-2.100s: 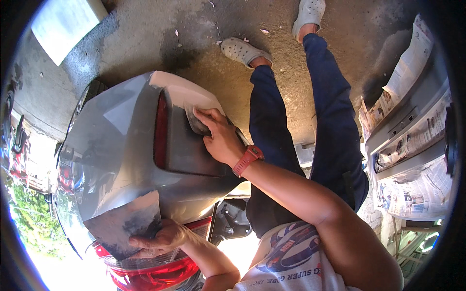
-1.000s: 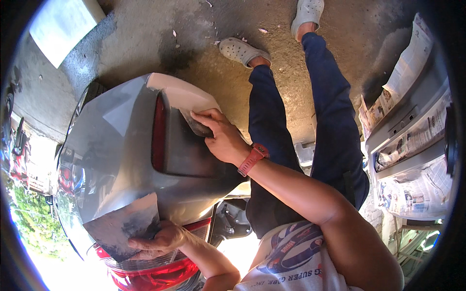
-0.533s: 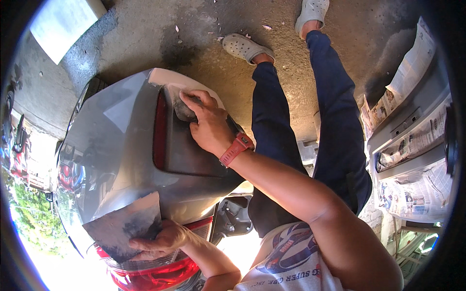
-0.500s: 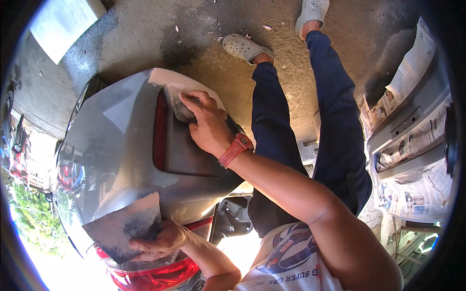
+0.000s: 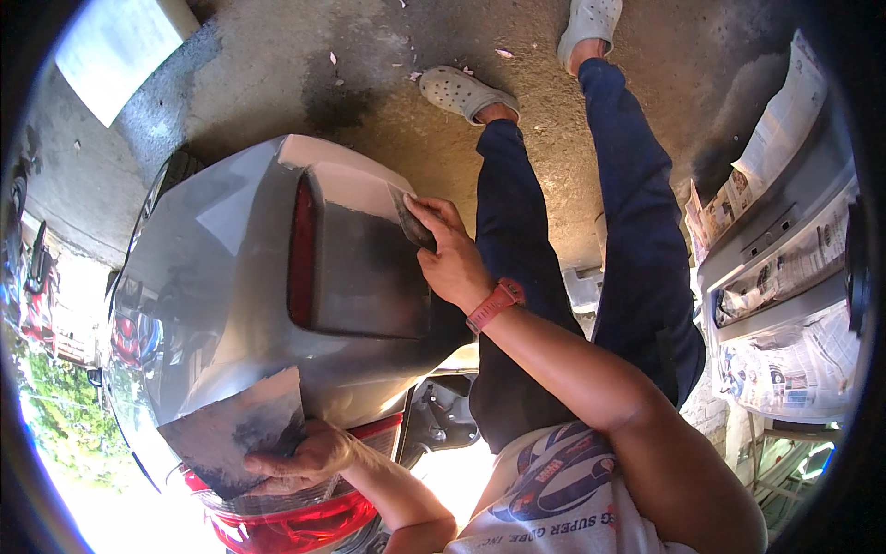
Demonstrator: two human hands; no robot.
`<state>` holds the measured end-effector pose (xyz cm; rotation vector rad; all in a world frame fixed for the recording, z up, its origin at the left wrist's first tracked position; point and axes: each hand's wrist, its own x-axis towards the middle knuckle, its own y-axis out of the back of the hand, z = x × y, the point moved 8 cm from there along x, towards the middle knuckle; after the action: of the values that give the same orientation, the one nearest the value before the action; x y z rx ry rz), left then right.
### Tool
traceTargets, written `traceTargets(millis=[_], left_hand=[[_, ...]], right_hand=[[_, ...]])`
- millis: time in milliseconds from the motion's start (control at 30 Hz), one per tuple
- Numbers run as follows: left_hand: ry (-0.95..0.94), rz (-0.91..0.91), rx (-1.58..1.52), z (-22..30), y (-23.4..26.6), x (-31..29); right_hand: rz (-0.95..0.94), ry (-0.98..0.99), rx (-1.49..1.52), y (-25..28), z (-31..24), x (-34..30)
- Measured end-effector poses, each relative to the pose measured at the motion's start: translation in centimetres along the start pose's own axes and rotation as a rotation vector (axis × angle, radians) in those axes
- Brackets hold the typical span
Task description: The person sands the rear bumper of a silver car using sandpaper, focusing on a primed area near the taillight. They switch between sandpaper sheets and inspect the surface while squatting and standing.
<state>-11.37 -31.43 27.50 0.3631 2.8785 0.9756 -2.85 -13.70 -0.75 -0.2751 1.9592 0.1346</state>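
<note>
Gripping one board [image 5: 226, 427] is the left hand [image 5: 309, 459]; one spreader [image 5: 412, 223], the right hand [image 5: 456, 260].

Strong daylight at lower left, washed white beside the foliage [image 5: 65, 406]. Grey bumper [image 5: 231, 258] catches soft sheen; concrete floor [image 5: 369, 55] dimmer, warm glow near legs [image 5: 521, 203]. Centre crisp to my eye; fisheye curves edges into black rim.

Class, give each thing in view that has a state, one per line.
Bumper: grey, partly coated pale
Board: smeared pale and dark
Spreader: tilted, held
Left hand: gripping the board
Right hand: gripping the spreader
Watch: strapped on
Clogs: worn
Newspaper: spread out
</note>
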Motion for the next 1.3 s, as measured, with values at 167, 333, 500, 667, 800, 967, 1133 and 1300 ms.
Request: traceTargets(millis=[167, 333, 500, 667, 800, 967, 1133, 1300], left_hand=[[0.008, -0.023, 0.034, 0.8, 0.4, -0.1], [0.034, -0.020, -0.071, 0.7, 0.3, 0.1], [0.006, 0.013, 0.014, 0.6, 0.4, 0.2], [-0.005, -0.019, 0.019, 0.7, 0.4, 0.2], [-0.037, 0.032, -0.055, 0.5, 0.4, 0.0], [-0.015, 0.013, -0.022, -0.4, 0.2, -1.0], [-0.008, 0.007, -0.058, -0.8, 0.0, -1.4], [-0.001, 0.058, -0.026, -0.7, 0.0, -1.3]], right_hand=[[0.068, 0.174, -0.052, -1.3, -0.5, 0.6], [0.022, 0.090, -0.099, -2.6, -0.3, 1.2], [0.068, 0.118, -0.147, -2.9, -1.1, 1.3], [-0.040, 0.132, -0.085, -3.3, -1.1, 0.5], [-0.151, 0.201, -0.034, -2.3, -1.4, -0.3], [-0.052, 0.147, 0.040, -0.6, -1.2, 1.0], [-0.012, 0.113, -0.028, -1.4, -1.1, 2.3], [0.019, 0.106, -0.125, -2.6, -1.3, 2.0]])
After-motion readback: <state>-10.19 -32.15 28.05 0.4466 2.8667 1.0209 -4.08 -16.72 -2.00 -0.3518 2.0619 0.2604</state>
